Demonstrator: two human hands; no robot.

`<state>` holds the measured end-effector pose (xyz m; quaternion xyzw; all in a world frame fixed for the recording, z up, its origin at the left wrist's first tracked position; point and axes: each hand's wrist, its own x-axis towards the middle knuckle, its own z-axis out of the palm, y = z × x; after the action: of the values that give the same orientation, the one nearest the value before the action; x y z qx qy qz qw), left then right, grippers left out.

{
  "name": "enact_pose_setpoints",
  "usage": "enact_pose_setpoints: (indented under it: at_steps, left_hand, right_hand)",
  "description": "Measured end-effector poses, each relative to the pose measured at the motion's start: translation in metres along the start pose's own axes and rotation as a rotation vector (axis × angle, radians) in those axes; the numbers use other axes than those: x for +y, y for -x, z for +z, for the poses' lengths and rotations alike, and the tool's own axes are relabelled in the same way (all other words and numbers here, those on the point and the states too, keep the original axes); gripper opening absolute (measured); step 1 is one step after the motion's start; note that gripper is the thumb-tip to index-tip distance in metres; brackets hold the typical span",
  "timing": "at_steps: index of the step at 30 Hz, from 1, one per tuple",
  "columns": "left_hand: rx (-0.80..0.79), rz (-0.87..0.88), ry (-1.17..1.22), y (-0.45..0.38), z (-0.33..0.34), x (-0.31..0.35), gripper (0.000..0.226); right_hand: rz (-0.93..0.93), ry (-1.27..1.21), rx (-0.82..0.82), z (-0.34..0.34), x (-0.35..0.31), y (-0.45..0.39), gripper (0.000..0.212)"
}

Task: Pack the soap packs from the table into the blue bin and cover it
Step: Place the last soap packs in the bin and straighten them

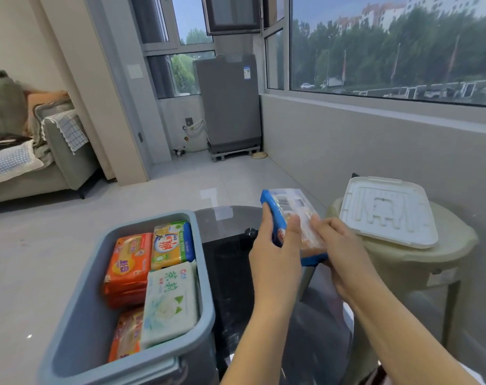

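Note:
A blue soap pack (287,208) is held in the air over the dark glass table (225,218), tilted on its edge. My left hand (275,254) grips its left side and my right hand (339,245) grips its right side. To the left stands the open blue bin (205,298). Inside it lie orange soap packs (129,263), a yellow and blue pack (171,244) and a white and green pack (169,302). The bin's white lid (389,212) rests apart on a beige stool at the right.
The beige plastic stool (419,262) stands right of the table, close to the wall under the window. A grey sofa (42,151) is at the far left and a grey appliance (228,104) stands at the back. Pale tiled floor lies between them.

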<state>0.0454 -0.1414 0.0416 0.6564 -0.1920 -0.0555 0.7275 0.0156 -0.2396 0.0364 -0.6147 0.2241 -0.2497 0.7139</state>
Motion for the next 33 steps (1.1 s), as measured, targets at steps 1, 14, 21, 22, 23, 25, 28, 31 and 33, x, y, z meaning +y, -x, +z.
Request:
enact_pose_setpoints:
  at_steps: [1,14,21,22,23,25,28,31,33]
  left_hand:
    - [-0.008,0.034,-0.014,0.003,-0.006,0.011,0.057]
    - [0.126,0.119,-0.161,0.029,-0.152,0.085,0.022]
    - [0.160,-0.046,-0.341,0.039,-0.220,0.081,0.020]
    - [0.144,-0.081,-0.415,0.040,-0.227,0.080,0.021]
    - [0.125,-0.120,-0.478,0.041,-0.234,0.079,0.022]
    - [0.084,-0.198,-0.555,0.044,-0.245,0.078,0.020]
    - [0.057,-0.256,-0.638,0.047,-0.254,0.075,0.022]
    - [0.014,-0.247,-0.817,0.042,-0.256,0.074,0.020]
    - [-0.044,-0.279,-0.976,0.036,-0.256,0.076,0.023]
  right_hand:
    - [-0.022,-0.019,-0.008,0.004,-0.008,0.007,0.021]
    - [-0.098,-0.032,-0.288,0.119,-0.048,0.070,0.014]
    - [0.005,0.179,-0.507,0.169,-0.034,0.080,0.024]
    - [0.037,0.204,-0.523,0.174,-0.031,0.081,0.023]
    - [0.068,0.221,-0.542,0.178,-0.028,0.081,0.024]
    - [0.095,0.289,-0.583,0.185,-0.022,0.082,0.028]
    - [0.089,0.460,-0.623,0.193,-0.015,0.082,0.041]
    - [0.075,0.636,-0.664,0.196,-0.015,0.077,0.050]
    - [0.069,0.739,-0.735,0.199,-0.021,0.070,0.059]
